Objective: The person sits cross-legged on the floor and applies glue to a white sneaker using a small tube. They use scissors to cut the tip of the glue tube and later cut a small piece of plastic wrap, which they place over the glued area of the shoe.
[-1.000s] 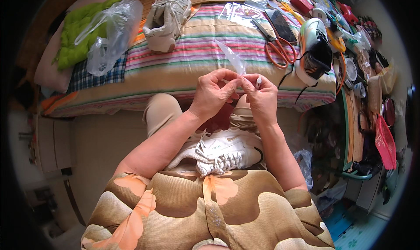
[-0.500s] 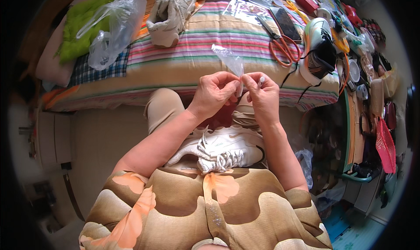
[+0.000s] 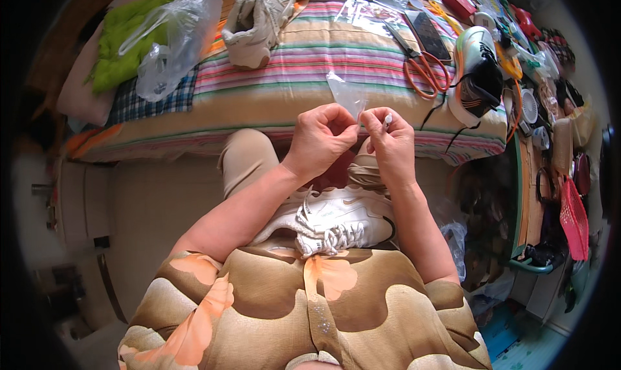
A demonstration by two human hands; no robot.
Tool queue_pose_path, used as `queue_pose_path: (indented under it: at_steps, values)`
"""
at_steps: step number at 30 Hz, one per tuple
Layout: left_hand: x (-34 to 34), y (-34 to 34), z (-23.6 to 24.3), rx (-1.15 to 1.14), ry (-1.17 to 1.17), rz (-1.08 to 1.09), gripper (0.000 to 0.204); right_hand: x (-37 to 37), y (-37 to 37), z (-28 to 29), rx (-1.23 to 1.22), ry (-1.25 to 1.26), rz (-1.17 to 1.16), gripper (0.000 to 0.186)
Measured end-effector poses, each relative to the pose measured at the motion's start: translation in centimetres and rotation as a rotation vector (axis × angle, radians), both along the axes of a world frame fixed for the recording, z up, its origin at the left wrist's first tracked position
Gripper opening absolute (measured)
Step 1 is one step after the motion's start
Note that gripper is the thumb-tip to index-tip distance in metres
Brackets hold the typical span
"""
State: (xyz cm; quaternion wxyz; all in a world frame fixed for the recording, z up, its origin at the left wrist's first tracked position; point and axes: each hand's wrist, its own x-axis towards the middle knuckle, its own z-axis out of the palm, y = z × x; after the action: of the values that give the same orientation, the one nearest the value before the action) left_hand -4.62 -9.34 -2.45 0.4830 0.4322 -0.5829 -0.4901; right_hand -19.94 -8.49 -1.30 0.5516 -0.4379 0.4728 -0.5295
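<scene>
Between my two hands is a small clear plastic bag (image 3: 348,93), its loose end pointing up and away over the bed's edge. My left hand (image 3: 321,140) pinches the bag's lower part between thumb and forefinger. Close beside it, my right hand (image 3: 391,140) is closed on the bag too. A small white-tipped item (image 3: 387,119) sticks out from the right hand's fingers; its kind is too small to tell. Across my lap lies a white sneaker (image 3: 343,218) with white laces, below both hands and touched by neither.
A striped bed cover (image 3: 284,88) spans the front. On it are a beige sneaker (image 3: 259,27), orange-handled scissors (image 3: 424,72), a phone (image 3: 428,37) and a black-and-white sneaker (image 3: 477,79). A clear bag (image 3: 169,53) rests on green cloth (image 3: 113,56). A cluttered shelf (image 3: 524,195) stands right.
My fingertips have shifted slightly on the plastic bag, and its loose end leans a little differently. The whole view has moved slightly.
</scene>
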Motion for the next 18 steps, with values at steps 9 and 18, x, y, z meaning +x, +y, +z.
queue_pose_path:
  at_steps: [9,18]
  values:
    - [0.1,0.0,0.9,-0.434,-0.268,0.098,0.008,0.4,0.3,0.6,0.031,0.007,0.068,0.013]
    - [-0.3,0.0,0.8,-0.317,-0.122,0.063,0.009,0.6,0.7,0.7,-0.109,0.137,-0.022,0.012]
